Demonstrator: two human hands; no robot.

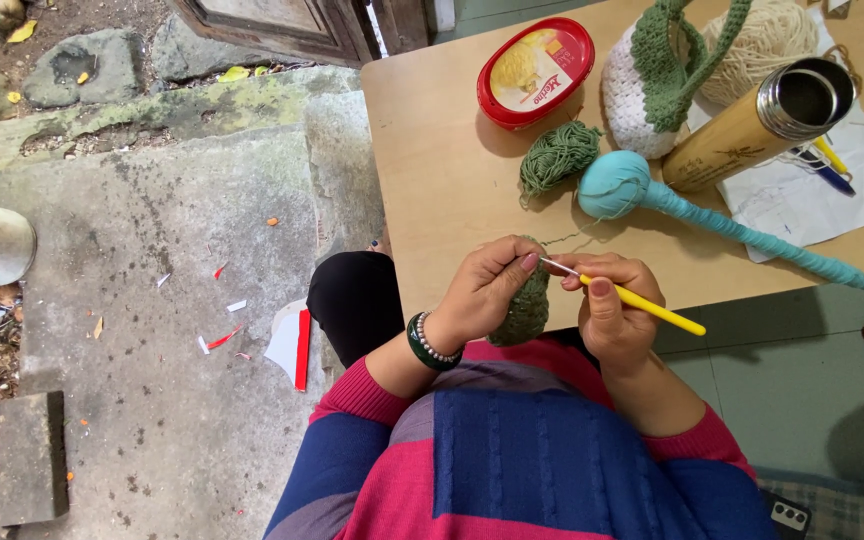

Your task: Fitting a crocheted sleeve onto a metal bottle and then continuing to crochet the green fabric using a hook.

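Hands, two, at the near edge of the counter (pixel 432 190). Left hand (pixel 487 290) pinched shut on a green crochet piece (pixel 524 310), held just off the counter edge above the lap. Right hand (pixel 612 310) closed round a yellow hook (pixel 642 305), its metal tip laid against the top of the piece beside the left fingers. One thin strand runs from the piece back toward the counter.

Progress, judged: the piece is a small rounded body, several rows deep, with the hook engaged at its upper rim; work in hand, not closed off. A fair supply of green yarn remains.

Counter stock, near to far:
- green yarn ball (pixel 559 155), one, loose, small.
- turquoise spindle (pixel 712 220), one, wound with yarn, bulb end near the green ball, tail reaching right.
- paper sheet (pixel 852 190), one, white, under the flask end; pens (pixel 824 165) on it, two or so, partly hidden.
- flask (pixel 762 125), one, bamboo-coloured, lying on its side, open mouth to the right.
- white crochet body with green top (pixel 652 80), one, apparently finished.
- red tub (pixel 535 72), one, oval, lid on.
- cream yarn ball (pixel 767 35), one, far edge.
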